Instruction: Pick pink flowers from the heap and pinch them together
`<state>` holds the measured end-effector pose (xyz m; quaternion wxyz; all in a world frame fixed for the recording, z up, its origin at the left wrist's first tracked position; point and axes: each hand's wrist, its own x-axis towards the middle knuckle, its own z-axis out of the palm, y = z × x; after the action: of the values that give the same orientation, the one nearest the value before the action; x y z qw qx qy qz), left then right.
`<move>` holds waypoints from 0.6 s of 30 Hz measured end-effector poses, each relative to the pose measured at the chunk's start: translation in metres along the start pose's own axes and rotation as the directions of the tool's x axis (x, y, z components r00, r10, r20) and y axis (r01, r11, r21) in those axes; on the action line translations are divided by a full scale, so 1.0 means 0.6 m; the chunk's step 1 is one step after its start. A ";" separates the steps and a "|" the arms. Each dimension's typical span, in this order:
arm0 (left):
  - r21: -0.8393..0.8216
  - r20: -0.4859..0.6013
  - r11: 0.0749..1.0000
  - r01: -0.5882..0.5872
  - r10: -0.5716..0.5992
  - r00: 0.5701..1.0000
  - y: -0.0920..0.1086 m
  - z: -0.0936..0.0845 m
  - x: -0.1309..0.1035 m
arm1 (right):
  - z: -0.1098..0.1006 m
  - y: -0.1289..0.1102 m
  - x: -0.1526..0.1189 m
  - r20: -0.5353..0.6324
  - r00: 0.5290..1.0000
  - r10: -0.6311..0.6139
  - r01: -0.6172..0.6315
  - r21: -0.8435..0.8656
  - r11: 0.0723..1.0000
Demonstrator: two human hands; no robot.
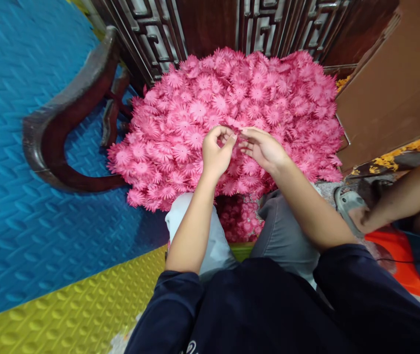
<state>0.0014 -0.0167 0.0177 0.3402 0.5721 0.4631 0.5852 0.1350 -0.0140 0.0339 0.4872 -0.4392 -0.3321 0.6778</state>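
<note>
Both hands meet over a big heap of pink artificial flowers [198, 112] with thin pointed petals. Between the fingertips is a small, dark pink flower piece [235, 130], partly covered by the fingers. My left hand [216, 151] pinches it between thumb and forefinger, the fingers curled into a ring. From the other side my right hand [263, 148] grips its edge with the fingertips, the lower fingers loosely bent. Whether the piece is one petal layer or several is too small to tell. More pink flowers [245, 216] show lower down between my knees.
A curved dark wooden chair arm [44, 142] stands at the left, on blue textured matting [3, 206]. Carved wooden panels [210, 24] rise behind the heap. At the right are a brown cardboard box [390, 83], orange flowers [387, 160] and another person's sandalled foot [355, 214].
</note>
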 end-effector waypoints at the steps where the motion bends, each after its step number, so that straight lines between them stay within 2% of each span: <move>1: -0.026 0.013 1.000 0.011 -0.011 1.000 -0.001 -0.001 0.001 | 0.002 -0.001 -0.001 -0.008 1.000 0.021 -0.021 0.021 1.000; 6: -0.143 0.043 0.989 0.028 -0.022 0.999 -0.006 0.000 0.002 | 0.009 -0.008 -0.005 -0.081 0.994 0.071 -0.062 0.106 0.992; 13: -0.094 -0.108 0.991 0.091 -0.101 0.989 -0.006 0.006 0.004 | -0.002 -0.005 0.007 -0.175 0.983 0.050 -0.025 0.141 0.990; 18: -0.059 -0.162 0.994 0.093 -0.102 0.982 -0.014 0.005 0.006 | -0.012 0.013 0.022 -0.162 0.987 -0.018 0.029 0.063 0.998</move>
<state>0.0030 -0.0101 0.0108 0.3437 0.4896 0.5019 0.6248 0.1370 -0.0036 0.0205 0.5346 -0.4726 -0.2744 0.6446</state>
